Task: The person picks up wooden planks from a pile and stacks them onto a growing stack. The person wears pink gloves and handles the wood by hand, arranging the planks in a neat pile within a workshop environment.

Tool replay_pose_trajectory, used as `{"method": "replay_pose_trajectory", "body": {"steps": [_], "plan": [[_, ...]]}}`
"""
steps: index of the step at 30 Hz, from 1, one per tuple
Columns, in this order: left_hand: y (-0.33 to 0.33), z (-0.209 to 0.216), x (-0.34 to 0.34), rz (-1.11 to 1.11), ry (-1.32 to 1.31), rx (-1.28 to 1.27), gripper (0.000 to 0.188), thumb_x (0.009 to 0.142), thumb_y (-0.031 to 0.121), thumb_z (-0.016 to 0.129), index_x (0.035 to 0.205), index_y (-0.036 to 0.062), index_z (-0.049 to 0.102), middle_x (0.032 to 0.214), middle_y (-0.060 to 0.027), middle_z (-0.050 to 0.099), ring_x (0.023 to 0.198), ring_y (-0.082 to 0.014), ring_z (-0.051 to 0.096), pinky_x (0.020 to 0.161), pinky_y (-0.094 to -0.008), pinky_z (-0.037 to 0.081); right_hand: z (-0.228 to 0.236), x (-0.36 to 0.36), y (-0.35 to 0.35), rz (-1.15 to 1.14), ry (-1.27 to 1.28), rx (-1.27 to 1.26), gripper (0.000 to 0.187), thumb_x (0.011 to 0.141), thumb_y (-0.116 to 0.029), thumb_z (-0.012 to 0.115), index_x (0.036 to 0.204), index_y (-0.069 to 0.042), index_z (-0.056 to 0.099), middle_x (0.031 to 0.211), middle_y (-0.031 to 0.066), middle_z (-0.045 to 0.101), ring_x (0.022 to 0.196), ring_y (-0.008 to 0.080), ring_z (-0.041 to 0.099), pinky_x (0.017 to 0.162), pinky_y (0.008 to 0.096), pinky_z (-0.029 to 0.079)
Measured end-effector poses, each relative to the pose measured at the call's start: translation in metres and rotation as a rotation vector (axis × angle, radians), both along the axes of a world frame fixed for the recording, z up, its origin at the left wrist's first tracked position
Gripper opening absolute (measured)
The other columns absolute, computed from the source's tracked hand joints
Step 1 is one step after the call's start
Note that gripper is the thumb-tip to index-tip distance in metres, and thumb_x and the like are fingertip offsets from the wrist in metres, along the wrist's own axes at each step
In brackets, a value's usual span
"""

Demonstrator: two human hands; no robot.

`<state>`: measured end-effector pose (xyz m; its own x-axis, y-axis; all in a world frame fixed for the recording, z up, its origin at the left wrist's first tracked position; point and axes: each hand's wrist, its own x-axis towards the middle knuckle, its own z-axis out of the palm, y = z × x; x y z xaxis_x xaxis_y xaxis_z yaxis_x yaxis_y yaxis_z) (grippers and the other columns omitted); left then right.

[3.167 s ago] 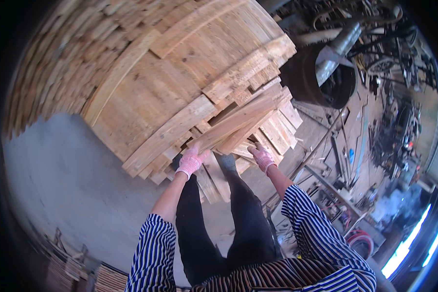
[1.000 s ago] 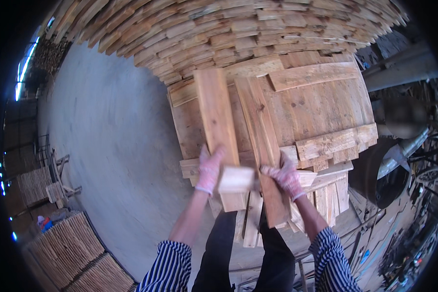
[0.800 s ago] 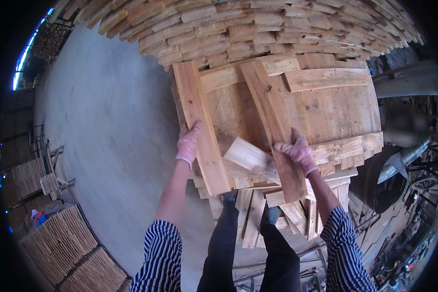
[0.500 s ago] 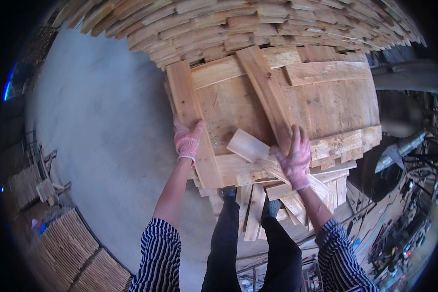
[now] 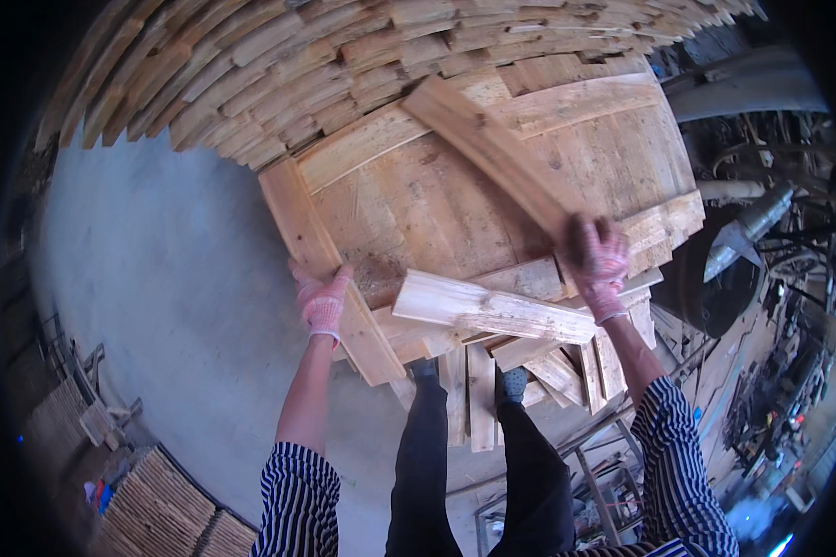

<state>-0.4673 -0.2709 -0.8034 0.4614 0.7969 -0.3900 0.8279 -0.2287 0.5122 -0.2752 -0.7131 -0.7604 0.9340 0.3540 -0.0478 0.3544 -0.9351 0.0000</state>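
Observation:
In a pink-and-white work glove, my left hand point(image 5: 321, 299) grips the edge of a wooden plank point(image 5: 297, 218) that lies along the left end of the wood stack point(image 5: 372, 218). My right hand point(image 5: 606, 267), gloved alike and slightly blurred, is closed on the near end of a second plank point(image 5: 502, 153). That plank slants over the stack, its far end close to the back edge. Between my hands, a shorter pale board point(image 5: 492, 309) lies crosswise on the near edge of the stack, with rough bark-like marks on it.
A tall pile of boards point(image 5: 362, 56) rises behind the stack. Loose offcuts point(image 5: 474, 395) lie around my feet below the near edge. Machinery with a metal pipe point(image 5: 748, 232) stands at the right. At lower left is a bundled pile of thin boards point(image 5: 158, 511); grey floor point(image 5: 158, 278) stretches left.
My right hand has moved right with the near end of its plank, which slants more. The short pale board has turned nearly crosswise. My left hand stays on its plank; the view has shifted.

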Motion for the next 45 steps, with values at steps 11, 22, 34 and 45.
{"method": "replay_pose_trajectory", "body": {"steps": [11,22,34,45], "plan": [[0.043,-0.028,-0.016,-0.006,-0.131,-0.027,0.128,0.066,0.035,0.095,0.159,-0.0074,0.018,0.149,-0.0309,0.047,0.134,-0.0386,0.053,0.114,-0.0383,0.043,-0.035,-0.127,0.080,0.502,0.163,0.348,0.092,0.055,-0.030,0.088,0.142,-0.028,0.056,0.138,0.0189,0.052,0.120,0.0410,0.054,0.104,0.0559,0.045],[0.062,-0.045,-0.057,-0.004,-0.379,-0.166,0.109,0.080,0.020,0.088,0.162,-0.0016,0.019,0.148,-0.0270,0.050,0.129,-0.0310,0.057,0.108,-0.0358,0.048,0.031,-0.062,0.314,0.101,0.579,0.356,0.086,0.080,-0.040,0.081,0.155,-0.023,0.042,0.139,0.0255,0.050,0.127,0.0455,0.051,0.107,0.0541,0.043],[0.110,-0.004,-0.025,-0.186,0.011,-0.125,0.119,0.071,0.051,0.089,0.150,-0.0136,0.029,0.139,-0.0285,0.058,0.128,-0.0354,0.059,0.108,-0.0364,0.047,-0.050,0.058,0.183,0.073,-0.094,-0.006,0.110,0.075,-0.084,0.065,0.164,-0.035,0.021,0.163,0.0325,0.025,0.149,0.0500,0.031,0.118,0.0685,0.025],[0.105,-0.012,0.009,-0.030,0.039,-0.419,0.103,0.069,0.050,0.093,0.135,-0.0113,0.042,0.129,-0.0233,0.064,0.119,-0.0280,0.063,0.104,-0.0363,0.049,0.002,-0.014,0.240,-0.078,0.402,0.315,0.093,0.079,-0.061,0.079,0.158,-0.033,0.039,0.111,0.0265,0.058,0.100,0.0380,0.062,0.080,0.0497,0.051]]}}
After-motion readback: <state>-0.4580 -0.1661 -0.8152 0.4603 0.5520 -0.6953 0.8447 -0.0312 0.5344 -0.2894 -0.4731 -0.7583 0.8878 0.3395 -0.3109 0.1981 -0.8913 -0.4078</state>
